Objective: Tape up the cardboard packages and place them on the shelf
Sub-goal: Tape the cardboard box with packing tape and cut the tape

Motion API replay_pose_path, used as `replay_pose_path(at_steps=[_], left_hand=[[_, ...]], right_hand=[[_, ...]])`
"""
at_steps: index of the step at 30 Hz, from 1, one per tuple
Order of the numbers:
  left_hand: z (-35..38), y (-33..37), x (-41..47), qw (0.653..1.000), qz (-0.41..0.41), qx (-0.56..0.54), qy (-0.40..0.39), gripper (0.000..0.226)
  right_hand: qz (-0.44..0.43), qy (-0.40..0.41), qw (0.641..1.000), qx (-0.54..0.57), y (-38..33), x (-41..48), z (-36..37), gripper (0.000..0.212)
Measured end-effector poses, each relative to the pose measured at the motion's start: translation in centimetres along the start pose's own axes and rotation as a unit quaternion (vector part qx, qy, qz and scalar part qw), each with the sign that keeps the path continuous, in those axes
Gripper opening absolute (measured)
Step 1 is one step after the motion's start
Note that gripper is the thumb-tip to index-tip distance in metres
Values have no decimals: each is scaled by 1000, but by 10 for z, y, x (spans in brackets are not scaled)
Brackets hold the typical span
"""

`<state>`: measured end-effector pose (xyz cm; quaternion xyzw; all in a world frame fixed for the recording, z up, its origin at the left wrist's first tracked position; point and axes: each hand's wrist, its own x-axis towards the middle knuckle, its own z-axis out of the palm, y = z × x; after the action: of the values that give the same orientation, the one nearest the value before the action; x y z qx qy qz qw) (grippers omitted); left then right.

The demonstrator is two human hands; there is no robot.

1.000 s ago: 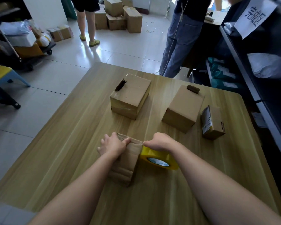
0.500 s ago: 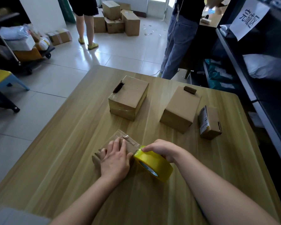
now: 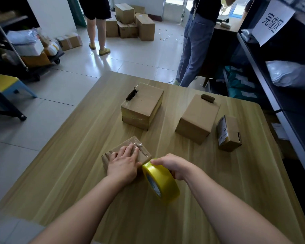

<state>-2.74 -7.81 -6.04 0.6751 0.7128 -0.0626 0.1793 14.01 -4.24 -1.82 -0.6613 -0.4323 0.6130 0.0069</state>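
Left hand (image 3: pixel 123 164) pinning down a small flat cardboard package (image 3: pixel 130 140) while the right hand (image 3: pixel 174 166) is bringing a yellow tape roll (image 3: pixel 161 182) to its edge.

The left palm is lying flat, fingers straight, pressing the package onto the wooden table (image 3: pixel 77 155); the right fingers are curling round the roll, which is touching the package's right corner. Whether a strip is already sticking there is not clear. The likely trouble: the light package is lying askew and could slide or tip under the pull, leaving the tape creased or crooked. Farther off, a taped carton (image 3: pixel 143 104), a plain carton (image 3: pixel 199 117) and a small labelled box (image 3: pixel 229 132) are waiting, with the shelf (image 3: pixel 299 106) standing at the right.
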Motion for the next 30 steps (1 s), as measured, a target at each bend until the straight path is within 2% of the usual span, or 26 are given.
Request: replay_pose_path(at_steps=[4, 12, 16, 18, 22, 25, 26, 27, 28, 30], left_hand=[[-2, -4, 1, 1000, 6, 4, -11, 63], [-3, -10, 4, 1000, 22, 6, -13, 63], [1, -11, 5, 1000, 28, -3, -3, 64], [2, -10, 4, 999, 34, -4, 26, 64], [7, -10, -3, 994, 45, 3, 104, 59], [17, -8, -11, 963, 94, -25, 252, 29], [19, -6, -17, 955, 101, -55, 272, 18], [23, -2, -23, 958, 88, -104, 250, 10], [26, 2, -28, 964, 47, -161, 208, 12], [32, 10, -36, 951, -56, -282, 111, 28]], right_hand=[[3, -15, 1000, 9, -7, -7, 0, 39], [17, 1, 997, -74, 15, 2, 11, 59], [16, 5, 998, -54, 21, 2, 14, 74], [19, 3, 999, -29, 19, -1, 12, 74], [35, -5, 999, 12, 13, -10, 10, 53], [38, -5, 999, 17, 12, -12, 9, 49], [38, -7, 999, 19, 12, -11, 9, 48], [39, -7, 999, 22, 12, -11, 10, 46], [40, -6, 999, 24, 12, -11, 11, 44], [44, 0, 999, 28, 13, -9, 11, 41]])
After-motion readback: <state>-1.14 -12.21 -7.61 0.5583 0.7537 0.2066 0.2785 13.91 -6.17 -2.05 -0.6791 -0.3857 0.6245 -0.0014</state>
